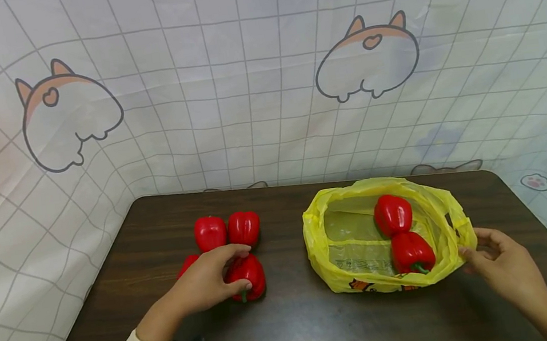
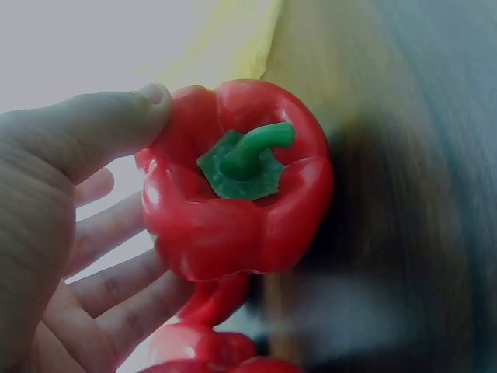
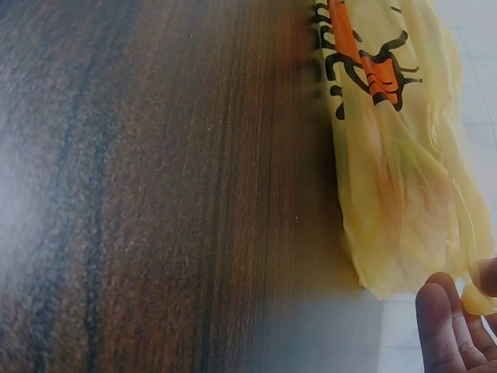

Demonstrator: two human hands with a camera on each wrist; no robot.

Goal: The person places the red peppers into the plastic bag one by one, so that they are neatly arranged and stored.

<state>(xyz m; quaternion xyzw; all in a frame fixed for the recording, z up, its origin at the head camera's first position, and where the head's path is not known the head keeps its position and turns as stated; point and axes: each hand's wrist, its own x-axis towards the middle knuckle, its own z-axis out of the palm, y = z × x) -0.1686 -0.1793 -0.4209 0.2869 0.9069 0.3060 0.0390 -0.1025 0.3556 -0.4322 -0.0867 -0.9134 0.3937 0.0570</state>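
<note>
My left hand [image 1: 210, 279] is around a red bell pepper [image 1: 252, 277] on the left part of the table, thumb on one side and fingers on the other. In the left wrist view, the same pepper's green stem [image 2: 247, 159] faces the camera. My right hand [image 1: 506, 264] pinches the right edge of a yellow plastic bag [image 1: 317, 248], whose mouth stands wide. Inside the bag lie two red bell peppers, an upper one [image 1: 393, 214] and a lower one [image 1: 411, 251], touching. In the right wrist view, fingertips [image 3: 436, 315] hold a bit of yellow plastic.
Behind my left hand sit two more red peppers, one [image 1: 210, 233] beside another [image 1: 244, 229]. A further pepper [image 1: 187, 264] is mostly hidden by that hand. The dark wooden table [image 1: 293, 317] meets a white grid-patterned cloth [image 1: 245, 111] at its back edge.
</note>
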